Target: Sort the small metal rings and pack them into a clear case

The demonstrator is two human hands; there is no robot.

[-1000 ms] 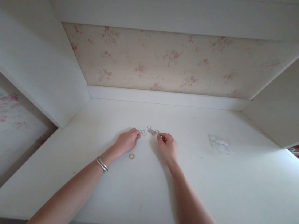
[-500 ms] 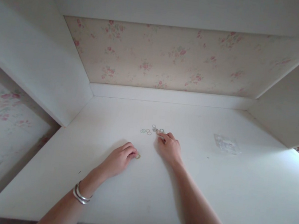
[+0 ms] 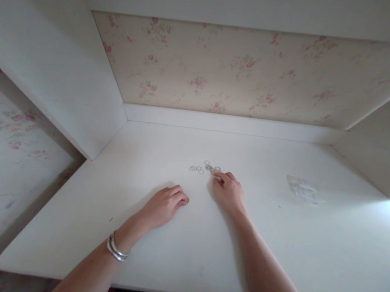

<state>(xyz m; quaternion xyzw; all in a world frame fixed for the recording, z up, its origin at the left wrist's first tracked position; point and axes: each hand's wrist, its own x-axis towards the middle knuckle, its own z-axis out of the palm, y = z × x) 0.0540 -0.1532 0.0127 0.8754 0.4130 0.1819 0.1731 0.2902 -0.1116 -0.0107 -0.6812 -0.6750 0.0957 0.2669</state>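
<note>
My left hand (image 3: 165, 204) rests on the white desktop with its fingers pinched together. A small yellowish ring (image 3: 188, 201) peeks out at its fingertips, mostly covered by them. Farther up and to the right, my right hand (image 3: 229, 192) has its fingers curled, with thumb and index fingertip closed at a small orange-tinted ring (image 3: 214, 172). Several thin rings lie flat beside those fingers: a dark ring (image 3: 217, 168), a grey ring (image 3: 207, 162) and others close together. Left of them are a greenish ring (image 3: 192, 168) and a pinkish ring (image 3: 200, 171).
A clear plastic bag (image 3: 302, 189) lies on the desktop (image 3: 267, 251) to the right. Side panels and a low back ledge (image 3: 233, 124) enclose the desk, under an overhanging white board (image 3: 235, 3). A small dark scrap (image 3: 111, 219) lies left of my left forearm.
My left fingers now cover most of the yellowish ring, which showed more before. My right index finger is drawn in more at the rings. The whole view has shifted slightly.
</note>
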